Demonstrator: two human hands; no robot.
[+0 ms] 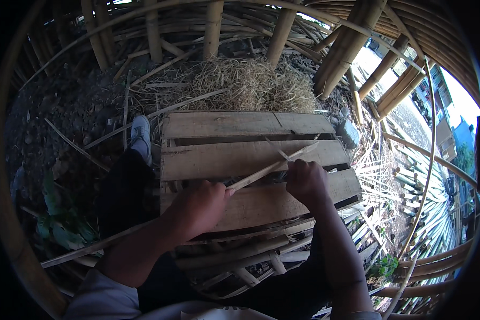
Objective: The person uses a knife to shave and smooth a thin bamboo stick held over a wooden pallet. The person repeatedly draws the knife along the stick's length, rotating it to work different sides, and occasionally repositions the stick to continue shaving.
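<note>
A long, pale bamboo strip [258, 175] slants across the wooden slat table. Its near end passes beneath my left forearm toward the lower left. My left hand [197, 208] is closed around the strip over the table's near left part. Closer to the strip's far end, my right hand [306, 181] is closed on a knife, whose handle is hidden in the fist. The thin knife blade [278, 149] points up and left and crosses the strip, apparently touching it.
The slatted wooden table [213, 160] has gaps between its boards. Beyond it lies a heap of shavings [245, 85] before upright bamboo poles [212, 32]. Many cut bamboo poles [426, 197] lie at the right. My shoe [140, 130] rests left of the table.
</note>
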